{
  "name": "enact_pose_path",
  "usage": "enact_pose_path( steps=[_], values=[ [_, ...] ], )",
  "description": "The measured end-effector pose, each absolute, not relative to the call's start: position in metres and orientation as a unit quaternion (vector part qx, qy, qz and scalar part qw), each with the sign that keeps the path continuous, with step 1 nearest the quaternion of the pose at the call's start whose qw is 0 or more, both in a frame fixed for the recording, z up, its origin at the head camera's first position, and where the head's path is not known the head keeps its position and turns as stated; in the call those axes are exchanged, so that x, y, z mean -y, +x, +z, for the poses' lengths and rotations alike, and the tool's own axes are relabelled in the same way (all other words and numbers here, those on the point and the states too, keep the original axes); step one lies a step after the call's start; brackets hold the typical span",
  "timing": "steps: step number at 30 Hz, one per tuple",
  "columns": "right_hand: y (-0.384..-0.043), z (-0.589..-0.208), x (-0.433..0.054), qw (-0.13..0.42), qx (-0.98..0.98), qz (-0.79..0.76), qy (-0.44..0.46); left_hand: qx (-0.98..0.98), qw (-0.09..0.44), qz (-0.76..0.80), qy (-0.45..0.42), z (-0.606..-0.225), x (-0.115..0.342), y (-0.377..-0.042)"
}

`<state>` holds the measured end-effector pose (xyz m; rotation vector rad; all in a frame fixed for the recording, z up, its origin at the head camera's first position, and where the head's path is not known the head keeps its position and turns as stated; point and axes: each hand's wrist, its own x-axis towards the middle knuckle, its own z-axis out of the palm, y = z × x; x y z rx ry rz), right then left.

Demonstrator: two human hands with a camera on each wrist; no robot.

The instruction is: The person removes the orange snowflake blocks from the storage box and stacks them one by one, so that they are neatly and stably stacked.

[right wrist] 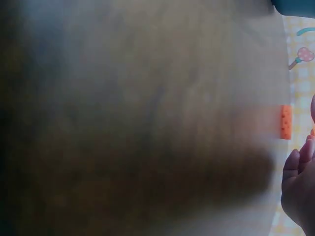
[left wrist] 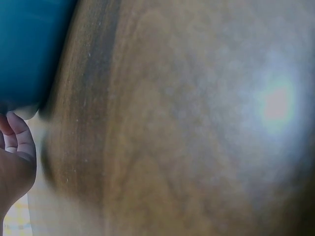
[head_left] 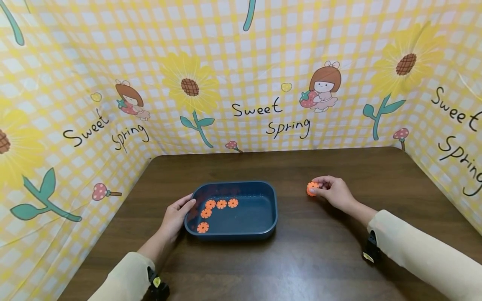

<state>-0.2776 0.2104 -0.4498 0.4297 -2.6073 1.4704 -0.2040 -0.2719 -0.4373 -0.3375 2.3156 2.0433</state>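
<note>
A dark blue rectangular basin [head_left: 241, 235] stands on the table with several notched orange discs [head_left: 221, 203] lying inside, along its left and back parts. My left hand [head_left: 176, 217] grips the basin's left end, thumb at the rim. To the right of the basin, my right hand [head_left: 336, 193] pinches an orange disc [head_left: 311, 190] between thumb and fingers. In the right wrist view, an orange piece [right wrist: 286, 122] stands on edge at the table's far side, beside the fingertips. A sliver of orange shows between those fingers; the rest is out of frame.
The brown wooden table [head_left: 241, 267] reaches back to a yellow checked cloth [head_left: 256, 75] with printed flowers and figures, which hangs behind and at both sides. Dark devices [head_left: 372, 247] sit at both wrists.
</note>
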Motion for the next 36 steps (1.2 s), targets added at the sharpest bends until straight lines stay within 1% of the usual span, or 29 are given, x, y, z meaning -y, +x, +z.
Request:
enact_pose_path(
  steps=[19,36],
  values=[
    [-0.2797,-0.4559,-0.2124,0.011,0.86,0.496,0.12,-0.748,0.021,0.655,-0.106,-0.4373,0.2733,-0.2039],
    [-0.2815,-0.4582,-0.2116,0.013,0.871,0.475,0.127,-0.753,0.024,0.649,-0.106,-0.4353,0.2735,-0.2034]
  ],
)
